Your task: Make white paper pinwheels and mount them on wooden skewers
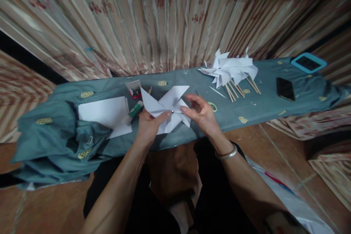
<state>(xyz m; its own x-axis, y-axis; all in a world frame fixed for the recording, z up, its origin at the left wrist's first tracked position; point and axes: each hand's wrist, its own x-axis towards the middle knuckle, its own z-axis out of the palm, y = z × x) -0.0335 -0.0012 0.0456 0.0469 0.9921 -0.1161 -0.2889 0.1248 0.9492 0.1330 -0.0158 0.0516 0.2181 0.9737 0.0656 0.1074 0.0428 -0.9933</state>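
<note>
A white paper pinwheel [173, 98] with a small shiny pin at its centre is in front of me, over the near edge of the cloth-covered bench. My left hand [149, 124] grips it from the left, thumb on the paper close to the pin and the other fingers hidden beneath. From the right, my right hand [201, 113] touches a blade with its thumb, its fingers apart and bent. Beside my left hand lies a green and white glue stick [135, 109]. A small open box of pins [135, 89] stands just behind it.
White paper sheets [104, 111] lie at left, partly under bunched cloth [63, 135]. Several finished pinwheels [230, 67] with wooden sticks are piled back right. A phone [285, 89], a blue-framed tablet [309, 62] and a green ring [212, 106] rest farther right. A curtain [164, 25] hangs behind.
</note>
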